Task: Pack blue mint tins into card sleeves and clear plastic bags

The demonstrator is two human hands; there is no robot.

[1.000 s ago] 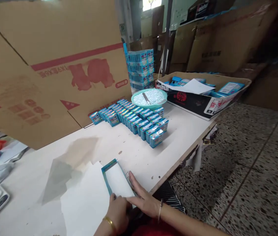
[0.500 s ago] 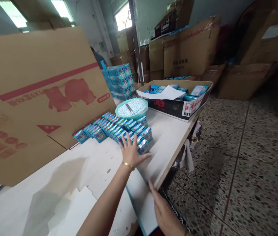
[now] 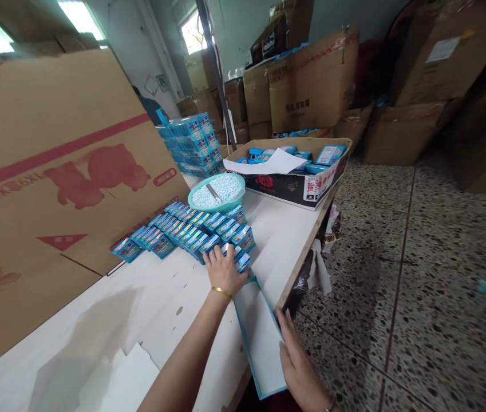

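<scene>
Small blue boxes (image 3: 191, 236) stand in tight rows on the table. My left hand (image 3: 224, 273), with a gold bangle at its wrist, is closed over the near end of these rows, its fingers bent across several boxes and its thumb at their near side. Just below lies a long, shallow box tray (image 3: 260, 337) with blue edges and a white inside, tilted over the table's edge. My right hand (image 3: 296, 360) grips this tray along its right side, fingers outside and thumb near the rim. The left palm hides some boxes.
A turquoise bowl (image 3: 243, 197) of small pale beads holds a metal strip (image 3: 214, 193). Behind it are a carton (image 3: 285, 186) of blue packs and a stack of wrapped blue boxes (image 3: 191, 146). A large cardboard sheet (image 3: 75, 109) stands left. White paper (image 3: 129, 380) lies near.
My left hand has gone from spread fingers to closing on the near boxes. The right hand now holds the tray's side, and the tray shows more fully. The view has shifted slightly right.
</scene>
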